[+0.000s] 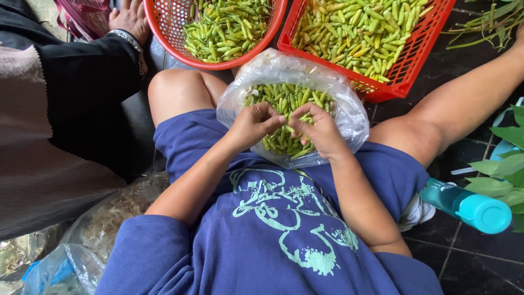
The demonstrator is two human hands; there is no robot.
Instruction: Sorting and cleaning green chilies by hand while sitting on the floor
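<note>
- You are sitting on the floor with a clear plastic bag (338, 104) of green chillies (284, 101) resting in your lap.
- Your left hand (252, 124) and right hand (321, 130) are meeting over the bag, fingertips pinching closed on one chilli between them.
- The bag is remaining well filled, so much is left to handle.
- Beyond your knees, a round red basket (164, 33) and a rectangular red basket (420, 52) are already holding heaps of chillies.
- Another person's hand (130, 19) is resting by the round basket.
</note>
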